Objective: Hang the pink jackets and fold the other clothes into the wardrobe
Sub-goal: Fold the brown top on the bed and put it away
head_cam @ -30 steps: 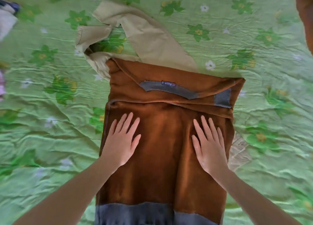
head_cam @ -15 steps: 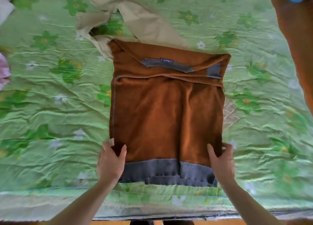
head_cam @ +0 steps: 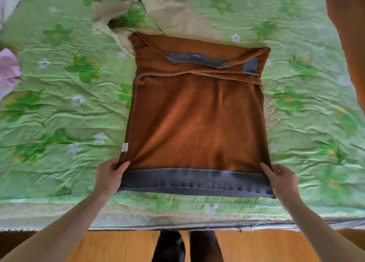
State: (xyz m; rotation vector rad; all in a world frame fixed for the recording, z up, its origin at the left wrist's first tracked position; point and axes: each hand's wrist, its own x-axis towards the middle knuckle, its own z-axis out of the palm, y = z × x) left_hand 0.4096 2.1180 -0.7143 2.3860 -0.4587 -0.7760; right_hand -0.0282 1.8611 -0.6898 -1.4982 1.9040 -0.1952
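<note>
I read the left hand point(head_cam: 108, 176) as closed in a pinch: thumb on top, fingers point(head_cam: 113, 164) curled over the near-left corner of the brown sweater point(head_cam: 195, 121). The right hand point(head_cam: 281, 180) mirrors it at the near-right corner, thumb laid along the fabric edge, the remaining digits wrapped under the side. Each grip sits where the brown body meets the grey ribbed hem point(head_cam: 194, 182), so the hem spans between my two hands and is held taut. I judge this placement serves the next fold: holding both corners lets the lower edge be lifted evenly and carried toward the collar point(head_cam: 197, 59), which lies at the far end with the sleeves already turned in. The sweater lies flat on the green floral bed point(head_cam: 59, 104), hem close to its near edge. A beige garment point(head_cam: 173, 15) lies beyond the collar, partly under it. A pink garment point(head_cam: 7, 72) shows at the far left.
</note>
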